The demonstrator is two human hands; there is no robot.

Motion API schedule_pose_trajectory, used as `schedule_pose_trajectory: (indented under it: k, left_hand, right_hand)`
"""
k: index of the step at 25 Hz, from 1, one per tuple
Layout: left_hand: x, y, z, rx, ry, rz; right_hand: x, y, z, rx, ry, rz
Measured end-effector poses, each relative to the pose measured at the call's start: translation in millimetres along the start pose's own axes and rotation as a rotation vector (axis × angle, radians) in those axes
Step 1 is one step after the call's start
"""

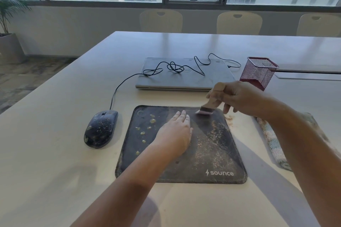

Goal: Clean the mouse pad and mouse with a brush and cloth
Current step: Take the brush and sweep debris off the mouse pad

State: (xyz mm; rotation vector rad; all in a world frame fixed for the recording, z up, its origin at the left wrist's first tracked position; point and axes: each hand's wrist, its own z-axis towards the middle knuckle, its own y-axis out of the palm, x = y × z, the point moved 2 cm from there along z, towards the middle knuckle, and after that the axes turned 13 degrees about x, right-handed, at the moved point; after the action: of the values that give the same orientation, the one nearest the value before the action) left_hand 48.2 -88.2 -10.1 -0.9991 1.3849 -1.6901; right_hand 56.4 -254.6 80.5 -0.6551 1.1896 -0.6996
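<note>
the mouse pad [181, 145] bears the white word "sounce" with a small lightning-bolt sign before it, printed near its corner at about five o'clock. no other writing can be read anywhere

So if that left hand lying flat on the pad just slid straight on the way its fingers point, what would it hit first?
Most likely the brush. The left hand points up the pad and slightly right, where the bristles rest near the far edge. If it missed them, the laptop lies beyond, though depth is hard to judge.
</note>
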Motion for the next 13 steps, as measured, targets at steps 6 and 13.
schedule_pose_trajectory:
  k: [6,13]
  left_hand:
    - [-2,4,1,0.008,-0.004,-0.005]
    - [-2,4,3,0.006,-0.011,-0.032]
  right_hand:
    - [0,-23,-8,-0.228,0.054,0.027]
    - [6,3,5,0.03,0.144,0.113]
